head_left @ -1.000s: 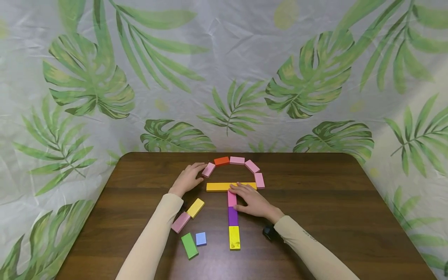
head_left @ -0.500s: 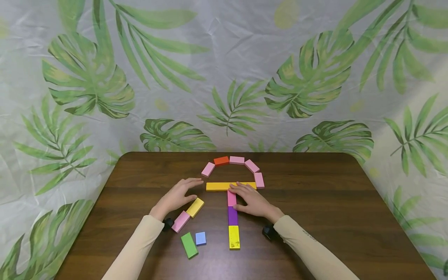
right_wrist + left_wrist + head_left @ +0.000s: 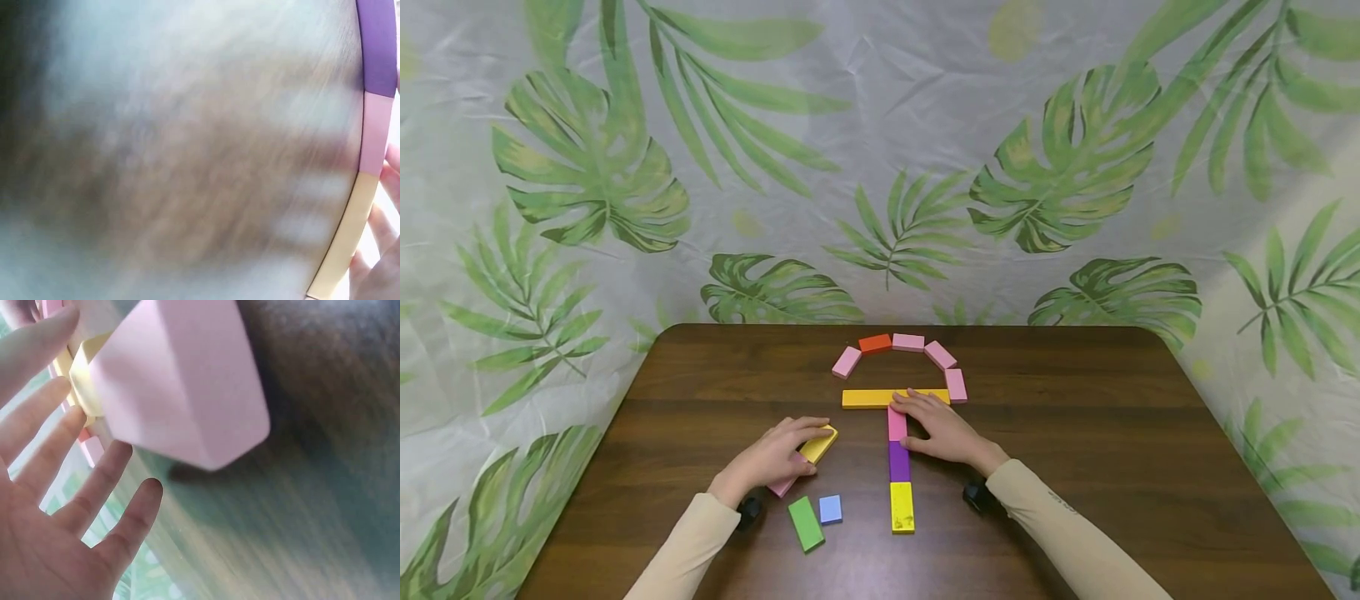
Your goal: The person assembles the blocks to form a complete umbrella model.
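Observation:
My left hand lies over a yellow block and a pink block set end to end on a slant. In the left wrist view its fingers are spread and fairly straight, near the yellow block; the pink block looms large beside them. My right hand rests on the long orange bar and the pink block below it, fingers extended. Under that pink block, a purple block and a yellow block continue the column.
Beyond the bar curves an arc of pink blocks with one red block. A green block and a small blue block lie nearer me on the brown table. A leaf-patterned cloth hangs behind.
My left hand has left the arc's left pink block and come back toward me, over the slanted yellow and pink blocks. The right hand stays in place.

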`<state>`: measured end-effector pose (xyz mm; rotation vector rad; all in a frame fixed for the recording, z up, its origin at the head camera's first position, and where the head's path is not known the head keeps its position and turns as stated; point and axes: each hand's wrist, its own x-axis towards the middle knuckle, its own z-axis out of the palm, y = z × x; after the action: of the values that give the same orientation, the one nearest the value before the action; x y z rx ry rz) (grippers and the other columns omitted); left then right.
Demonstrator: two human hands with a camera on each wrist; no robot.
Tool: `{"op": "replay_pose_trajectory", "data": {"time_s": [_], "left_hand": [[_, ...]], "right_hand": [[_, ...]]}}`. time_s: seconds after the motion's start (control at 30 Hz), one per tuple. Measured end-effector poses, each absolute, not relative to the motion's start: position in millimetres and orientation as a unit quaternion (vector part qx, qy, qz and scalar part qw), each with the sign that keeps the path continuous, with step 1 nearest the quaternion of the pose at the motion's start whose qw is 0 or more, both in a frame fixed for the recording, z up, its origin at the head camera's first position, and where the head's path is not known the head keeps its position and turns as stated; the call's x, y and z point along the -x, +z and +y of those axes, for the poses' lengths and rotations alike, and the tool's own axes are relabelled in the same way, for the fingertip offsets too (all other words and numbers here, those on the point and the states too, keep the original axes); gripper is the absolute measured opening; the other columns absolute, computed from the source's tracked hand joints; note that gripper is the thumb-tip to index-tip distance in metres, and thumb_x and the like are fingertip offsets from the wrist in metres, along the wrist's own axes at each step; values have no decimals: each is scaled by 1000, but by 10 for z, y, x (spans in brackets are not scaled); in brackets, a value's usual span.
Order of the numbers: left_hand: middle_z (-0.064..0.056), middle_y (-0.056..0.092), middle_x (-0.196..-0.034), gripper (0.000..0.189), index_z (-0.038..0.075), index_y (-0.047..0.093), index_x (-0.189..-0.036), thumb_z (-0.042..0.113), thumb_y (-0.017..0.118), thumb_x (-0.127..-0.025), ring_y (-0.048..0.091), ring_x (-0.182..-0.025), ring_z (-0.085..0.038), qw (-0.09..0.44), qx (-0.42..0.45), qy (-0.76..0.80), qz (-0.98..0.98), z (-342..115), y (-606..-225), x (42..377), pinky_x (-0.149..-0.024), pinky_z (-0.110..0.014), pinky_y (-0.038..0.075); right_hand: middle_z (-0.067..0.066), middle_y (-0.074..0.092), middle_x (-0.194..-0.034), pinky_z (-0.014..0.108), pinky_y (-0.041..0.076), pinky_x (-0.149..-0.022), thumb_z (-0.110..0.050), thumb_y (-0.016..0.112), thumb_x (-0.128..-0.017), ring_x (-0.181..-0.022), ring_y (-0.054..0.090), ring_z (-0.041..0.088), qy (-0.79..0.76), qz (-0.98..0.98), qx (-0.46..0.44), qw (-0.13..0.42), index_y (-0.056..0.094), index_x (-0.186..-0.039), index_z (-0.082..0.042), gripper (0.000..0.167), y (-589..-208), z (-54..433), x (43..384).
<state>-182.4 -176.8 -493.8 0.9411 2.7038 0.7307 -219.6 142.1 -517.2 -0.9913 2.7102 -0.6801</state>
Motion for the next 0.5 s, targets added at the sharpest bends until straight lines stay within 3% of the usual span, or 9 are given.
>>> {"op": "replay_pose_trajectory", "data": {"time_s": [0.23,0.5], "left_hand": [[-11,50,-137,52,3,60,-128,7,77,-78,49,-114,-32,67,-319,232,916,-1748,-4971,1808,-91,-51,40],[-10,52,-136,54,1,59,-127,0,76,-75,50,-114,-33,50,-323,234,916,-1718,-5000,1816,-93,-51,41]], "right_hand": [[8,36,-151,49,13,-113,-37,61,-91,-142,22,29,-240,904,343,83,42,-144,-8,64,-5153,1422,2204],[4,34,-152,45,12,-114,-40,60,-91,-143,20,25,-230,908,337,93,41,-146,-11,64,-5144,1417,2206]]}}
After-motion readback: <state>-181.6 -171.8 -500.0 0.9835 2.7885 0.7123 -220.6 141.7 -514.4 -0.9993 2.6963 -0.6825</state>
